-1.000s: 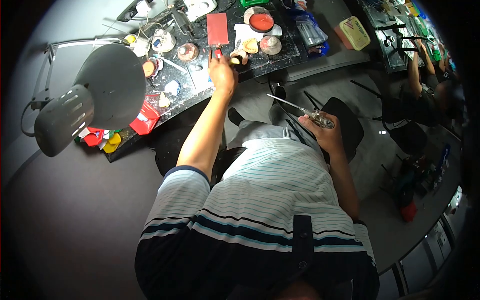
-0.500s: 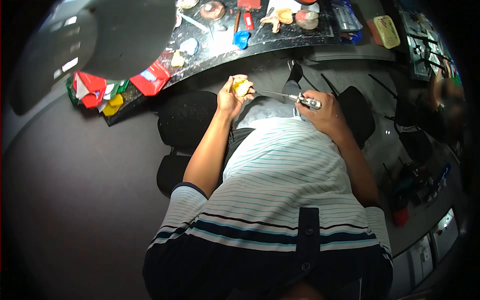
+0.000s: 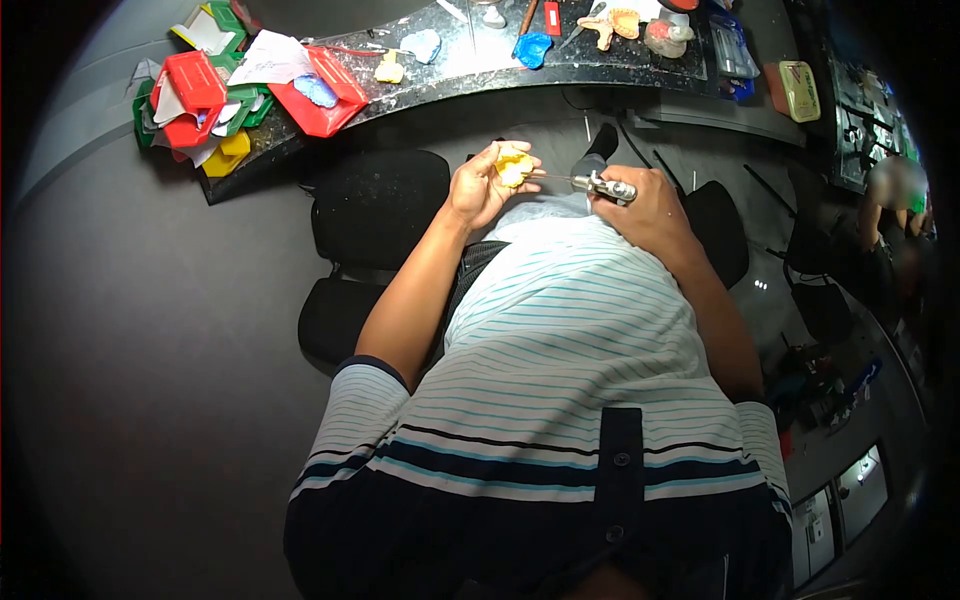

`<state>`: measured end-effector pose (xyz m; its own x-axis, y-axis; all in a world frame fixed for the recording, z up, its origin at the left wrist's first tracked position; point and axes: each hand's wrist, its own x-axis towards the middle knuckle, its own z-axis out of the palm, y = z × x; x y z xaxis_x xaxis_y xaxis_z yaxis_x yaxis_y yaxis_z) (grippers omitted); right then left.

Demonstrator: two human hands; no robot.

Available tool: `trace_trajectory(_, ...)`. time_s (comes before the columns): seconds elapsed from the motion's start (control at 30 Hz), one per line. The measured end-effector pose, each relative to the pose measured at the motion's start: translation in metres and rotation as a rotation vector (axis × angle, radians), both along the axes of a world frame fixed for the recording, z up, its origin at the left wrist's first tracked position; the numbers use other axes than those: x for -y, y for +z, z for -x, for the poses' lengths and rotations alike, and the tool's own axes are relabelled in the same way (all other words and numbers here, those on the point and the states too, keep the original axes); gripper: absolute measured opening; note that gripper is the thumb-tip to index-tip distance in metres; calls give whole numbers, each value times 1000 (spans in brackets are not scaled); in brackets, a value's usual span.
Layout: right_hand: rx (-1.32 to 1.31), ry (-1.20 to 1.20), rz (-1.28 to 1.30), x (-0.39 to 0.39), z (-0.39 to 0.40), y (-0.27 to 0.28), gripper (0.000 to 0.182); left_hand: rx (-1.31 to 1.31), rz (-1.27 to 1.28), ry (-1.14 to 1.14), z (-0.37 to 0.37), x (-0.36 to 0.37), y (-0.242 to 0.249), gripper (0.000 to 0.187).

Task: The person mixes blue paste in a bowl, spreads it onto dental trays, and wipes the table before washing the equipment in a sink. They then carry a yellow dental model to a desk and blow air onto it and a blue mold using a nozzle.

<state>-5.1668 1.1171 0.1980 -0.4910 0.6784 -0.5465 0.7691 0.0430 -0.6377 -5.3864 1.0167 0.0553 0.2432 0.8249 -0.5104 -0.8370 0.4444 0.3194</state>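
My left hand (image 3: 484, 187) holds a yellow dental cast (image 3: 514, 168), with its fingers curled around the piece from below. A silvery air blow gun (image 3: 612, 188) with a long thin nozzle is gripped in my right hand (image 3: 652, 208). Its nozzle points left, and the tip reaches close to the yellow cast and my left fingertips. Whether the tip touches the cast cannot be made out. Both hands are above my lap, in front of the workbench (image 3: 440, 88).
Red trays (image 3: 330, 108) with papers lie at the bench's left end. A blue dental piece (image 3: 533, 50), a yellow piece (image 3: 389, 68) and a pink-and-white model (image 3: 668, 38) are on the bench. A black chair (image 3: 375, 210) stands left. Another person (image 3: 895, 200) is far right.
My left hand and the yellow cast have moved right, toward the blow gun. My right hand has shifted slightly. The view has tilted, showing more of the red trays.
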Motion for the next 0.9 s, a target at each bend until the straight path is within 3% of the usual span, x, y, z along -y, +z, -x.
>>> trace_trajectory(0.5, -54, -76, -118, 17, 10, -1, 15, 18, 5, -148, 15, 5, 8, 57)
trace_trajectory(0.9, -54, -104, -50, 23, 9, 3, 16, -419, -77, -330, 20, 4, 14, 46)
